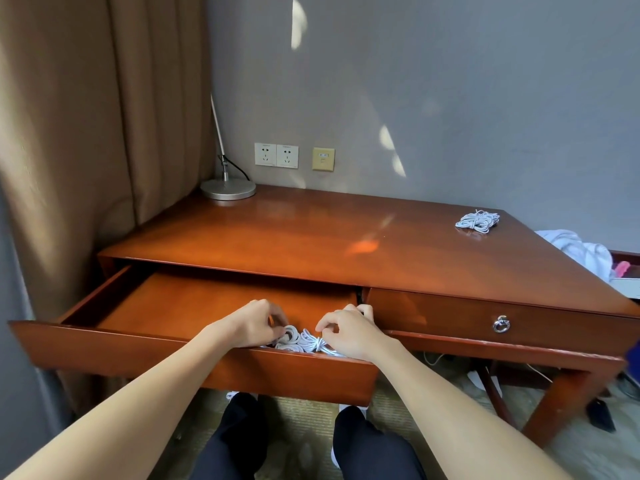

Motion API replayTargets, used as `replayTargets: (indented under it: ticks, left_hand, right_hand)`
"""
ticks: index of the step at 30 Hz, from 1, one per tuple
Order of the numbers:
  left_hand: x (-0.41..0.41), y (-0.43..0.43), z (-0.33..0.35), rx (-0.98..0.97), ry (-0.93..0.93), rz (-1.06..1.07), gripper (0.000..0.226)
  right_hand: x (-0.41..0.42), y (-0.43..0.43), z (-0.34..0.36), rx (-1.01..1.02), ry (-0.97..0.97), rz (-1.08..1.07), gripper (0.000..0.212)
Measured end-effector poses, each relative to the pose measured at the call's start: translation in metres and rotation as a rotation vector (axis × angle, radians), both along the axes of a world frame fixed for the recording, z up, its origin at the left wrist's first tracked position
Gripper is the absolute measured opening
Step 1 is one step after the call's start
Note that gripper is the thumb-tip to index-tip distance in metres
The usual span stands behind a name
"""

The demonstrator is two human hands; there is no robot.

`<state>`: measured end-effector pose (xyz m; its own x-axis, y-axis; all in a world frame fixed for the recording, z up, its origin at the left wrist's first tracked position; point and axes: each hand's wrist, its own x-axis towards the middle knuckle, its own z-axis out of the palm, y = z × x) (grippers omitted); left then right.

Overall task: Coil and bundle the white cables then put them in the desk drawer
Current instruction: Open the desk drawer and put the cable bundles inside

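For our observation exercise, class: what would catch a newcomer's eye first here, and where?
The left hand and right hand grip white coiled cables at the front of the pulled-out reddish-brown wooden drawer. A second bundle of white cables lies apart on the glossy wooden desk top, far right. A round silver lamp base stands in its back left corner.

Soft, fairly bright daylight. Sun patches dapple the wall [450, 81] from 12 to 2 o'clock and streak the glossy counter [311, 233], leaving orange glare. Wide-angle distortion bows the edges at 9 and 3 o'clock. Focus is slightly soft.
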<state>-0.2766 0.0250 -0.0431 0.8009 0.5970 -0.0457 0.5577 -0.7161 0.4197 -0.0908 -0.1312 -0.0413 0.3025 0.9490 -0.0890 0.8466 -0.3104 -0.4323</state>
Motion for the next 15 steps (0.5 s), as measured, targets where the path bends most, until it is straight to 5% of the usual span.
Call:
replayTargets:
  ticks: [15]
  left_hand:
    - [0.049,-0.021,0.034,0.259,-0.087,-0.144,0.031]
  right_hand:
    - [0.044,-0.022,0.051,0.251,-0.212,-0.024,0.032]
